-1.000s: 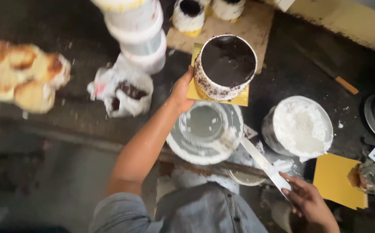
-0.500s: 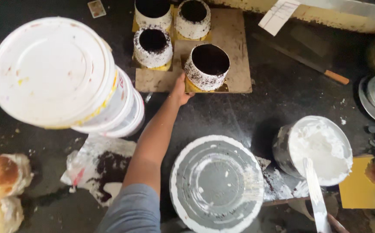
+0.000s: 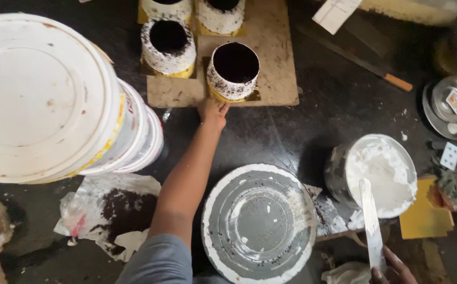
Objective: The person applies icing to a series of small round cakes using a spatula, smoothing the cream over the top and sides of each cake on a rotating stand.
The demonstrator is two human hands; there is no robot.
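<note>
Dark worktop (image 3: 291, 137) bears board (image 3: 275, 63), turntable (image 3: 260, 223), perhaps crumbs.

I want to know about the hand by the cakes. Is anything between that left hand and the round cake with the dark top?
Nothing visible. The left hand sits at the yellow card under the round, white-sided, dark-topped cake, at the brown board's near edge.

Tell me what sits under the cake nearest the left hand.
The cake stands on a yellow card, which lies on a brown board with three other cakes. The left hand touches the card's edge. Most of the card is hidden beneath the cake.
</note>
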